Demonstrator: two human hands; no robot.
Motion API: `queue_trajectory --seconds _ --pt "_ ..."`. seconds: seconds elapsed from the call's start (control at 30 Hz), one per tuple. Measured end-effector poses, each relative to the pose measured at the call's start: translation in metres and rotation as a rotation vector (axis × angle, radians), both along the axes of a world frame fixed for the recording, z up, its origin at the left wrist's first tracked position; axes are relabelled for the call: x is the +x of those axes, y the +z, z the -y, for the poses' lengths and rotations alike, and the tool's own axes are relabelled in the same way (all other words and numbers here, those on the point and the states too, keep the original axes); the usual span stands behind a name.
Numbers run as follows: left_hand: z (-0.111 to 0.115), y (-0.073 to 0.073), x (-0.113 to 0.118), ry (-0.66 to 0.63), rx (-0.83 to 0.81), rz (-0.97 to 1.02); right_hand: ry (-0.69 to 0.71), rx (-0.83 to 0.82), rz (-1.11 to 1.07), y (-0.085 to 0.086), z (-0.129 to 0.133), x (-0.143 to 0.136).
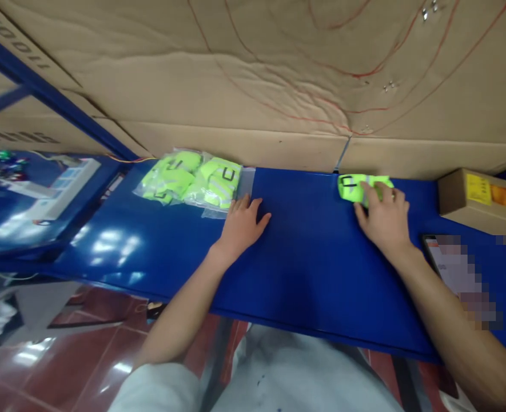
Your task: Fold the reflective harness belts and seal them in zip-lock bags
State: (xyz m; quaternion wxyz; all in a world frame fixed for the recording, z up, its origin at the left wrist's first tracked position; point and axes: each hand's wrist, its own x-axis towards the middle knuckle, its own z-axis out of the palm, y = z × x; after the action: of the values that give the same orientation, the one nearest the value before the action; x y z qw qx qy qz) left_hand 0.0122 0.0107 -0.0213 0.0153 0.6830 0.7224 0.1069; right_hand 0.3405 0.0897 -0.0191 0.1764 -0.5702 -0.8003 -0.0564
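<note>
The left hand (242, 224) is open at the centre of the frame, palm down, thumb spread from the fingers; its fingertips are at the edge of the clear plastic bags, though actual contact cannot be made out; the right hand (386, 220), right of centre, lays curved fingers over a bundle, and whether they grip it cannot be told.

Broad brown cardboard sheets (150, 86) fill the top of the frame; a glossy blue tabletop (295, 257) spans the middle, above a shiny red tiled floor (85, 366) at lower left; a brown cardboard carton (452, 194) with a yellow label (478, 189) sits at the right edge, something orange showing beside the label; a dark-edged flat device (454, 263), its screen partly pixelated, lies below the carton; left of centre, clear plastic bags (212, 183) of neon-yellow folded fabric lie side by side; a white power strip (75, 186) stretches across the left; the neon-yellow rolled fabric bundle (347, 187), marked with a black rectangular outline, rests under the right hand, near the tabletop's back edge; thin red strands (278, 109) loop across the cardboard at upper right.
</note>
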Motion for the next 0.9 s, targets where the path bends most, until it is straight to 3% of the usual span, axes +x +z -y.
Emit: queue_trajectory --seconds 0.2,0.27,0.4,0.47,0.6,0.67,0.8,0.9 --pt "0.001 0.001 0.005 -0.145 0.055 0.047 0.613 -0.111 -0.130 0.012 0.053 -0.037" --pt "0.004 0.002 0.011 -0.248 0.053 0.060 0.720 -0.145 -0.139 0.016 0.067 -0.040" --pt "0.007 0.001 0.015 -0.331 0.056 0.014 0.768 -0.175 -0.165 0.018 0.077 -0.038" --pt "0.006 0.003 0.011 -0.227 0.077 -0.002 0.790 -0.263 -0.146 0.016 0.077 -0.038" --pt "-0.001 0.014 -0.005 0.112 0.135 0.066 0.790 -0.431 -0.154 0.012 0.074 -0.042" --pt "-0.002 0.019 -0.007 0.155 0.145 0.070 0.786 -0.455 -0.165 0.012 0.074 -0.042" --pt "0.003 0.023 0.008 0.054 0.093 0.054 0.786 -0.450 -0.169 0.009 0.073 -0.040" --pt "0.007 0.022 0.019 -0.160 0.012 0.327 0.783 -0.431 -0.163 0.004 0.071 -0.038"
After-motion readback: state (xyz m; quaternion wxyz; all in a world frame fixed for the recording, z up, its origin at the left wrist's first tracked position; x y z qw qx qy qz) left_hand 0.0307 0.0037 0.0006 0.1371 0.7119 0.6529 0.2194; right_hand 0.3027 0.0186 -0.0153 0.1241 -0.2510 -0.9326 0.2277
